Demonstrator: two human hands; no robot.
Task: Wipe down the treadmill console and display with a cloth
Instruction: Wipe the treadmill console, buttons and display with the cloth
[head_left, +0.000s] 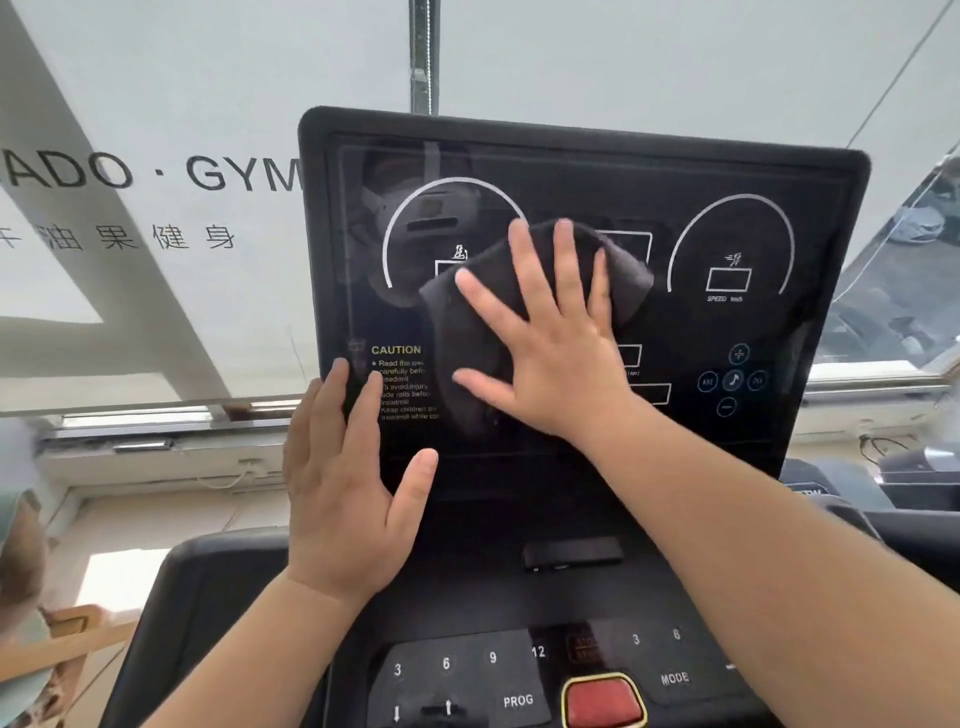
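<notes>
A pale frosted window (156, 78) fills the upper frame, daylight coming through it evenly. Dark lettering (150, 171) reading "GYM" sits at upper left, with a row of Chinese characters (140, 240) below. A broad white diagonal band (130, 260) crosses the glass. A metal rail (423, 52) hangs at top centre. Clear glass (893, 291) at right shows blurred shapes outside.

A dark grey cloth (467, 332) is seen on the black display (727, 171), which is marked with white arcs, yellow caution lettering (396, 349); a red, yellow-rimmed button (602, 702).
</notes>
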